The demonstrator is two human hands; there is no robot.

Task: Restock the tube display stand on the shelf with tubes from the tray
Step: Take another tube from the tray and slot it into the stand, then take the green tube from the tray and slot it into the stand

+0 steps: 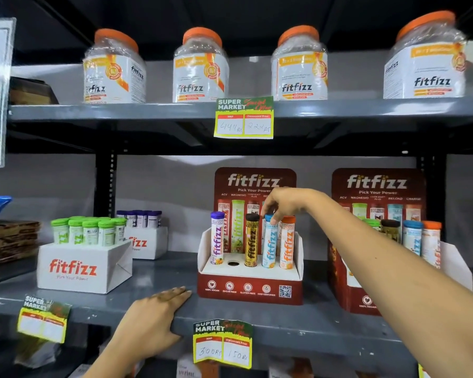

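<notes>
stand (250,289) has 4 tubes in, 1 hole (233,263) left; right hand (284,203) pinching the blue tube (269,242), left hand (159,317) flat and empty on the shelf (311,320)

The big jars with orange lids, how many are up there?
4. All stand in a row on the top shelf: one at the left, one left of middle, one right of middle, one at the far right. None looks hidden.

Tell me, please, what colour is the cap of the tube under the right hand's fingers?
Blue; the head view shows the tube beneath the right hand.
</notes>
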